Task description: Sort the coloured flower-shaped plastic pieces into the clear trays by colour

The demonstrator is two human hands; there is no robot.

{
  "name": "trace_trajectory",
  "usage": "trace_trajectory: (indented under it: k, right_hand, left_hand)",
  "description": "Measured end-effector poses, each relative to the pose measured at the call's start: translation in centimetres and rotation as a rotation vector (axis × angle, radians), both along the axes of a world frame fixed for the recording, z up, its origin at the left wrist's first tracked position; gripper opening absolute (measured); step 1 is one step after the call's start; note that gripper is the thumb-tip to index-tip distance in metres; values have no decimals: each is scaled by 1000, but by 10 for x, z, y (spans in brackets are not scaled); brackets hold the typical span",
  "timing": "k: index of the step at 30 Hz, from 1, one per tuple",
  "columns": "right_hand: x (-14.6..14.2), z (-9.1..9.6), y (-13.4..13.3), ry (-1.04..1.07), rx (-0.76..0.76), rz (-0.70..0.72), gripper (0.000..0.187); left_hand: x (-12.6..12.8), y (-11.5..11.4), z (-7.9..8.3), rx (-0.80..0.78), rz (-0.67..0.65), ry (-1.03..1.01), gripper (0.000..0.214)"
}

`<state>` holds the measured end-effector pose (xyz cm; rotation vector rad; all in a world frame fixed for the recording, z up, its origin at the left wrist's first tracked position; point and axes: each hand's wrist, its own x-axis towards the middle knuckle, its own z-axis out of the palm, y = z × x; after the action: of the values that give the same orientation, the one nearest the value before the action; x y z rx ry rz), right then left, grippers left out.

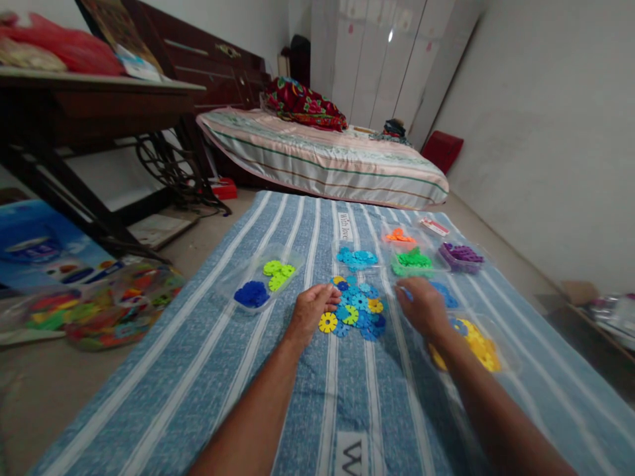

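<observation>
A loose pile of flower-shaped plastic discs (361, 305), mostly blue with a few yellow and lime ones, lies on the striped cloth between my hands. My left hand (313, 309) is at the pile's left edge, fingers pressed together; what they hold, if anything, cannot be made out. A yellow disc (327, 322) lies just below its fingertips. To the right of the pile, my right hand (421, 305) is raised with curled fingers, and their contents are hidden. Beside it are blue discs (443, 295); yellow discs (479, 349) fill a clear container partly behind my right forearm.
On the left, a clear tray holds dark blue discs (251, 295) and lime discs (278, 274). Beyond the pile are light blue discs (357, 258), orange pieces (399, 236), green pieces (413, 258) and purple pieces (461, 256). Bags of colourful pieces (124, 307) rest on the floor.
</observation>
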<state>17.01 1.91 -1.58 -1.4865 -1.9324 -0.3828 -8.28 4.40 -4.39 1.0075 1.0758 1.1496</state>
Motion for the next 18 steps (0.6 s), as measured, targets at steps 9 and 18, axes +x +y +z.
trace_trajectory:
  k: [9,18]
  right_hand:
    - [-58,-38,-40,88,-123,110,21]
    - [-76,-51,-9,194,-285,-58,48]
  left_hand:
    - [0,0,0,11,3,21,46]
    - [0,1,-2,22,6,24,47]
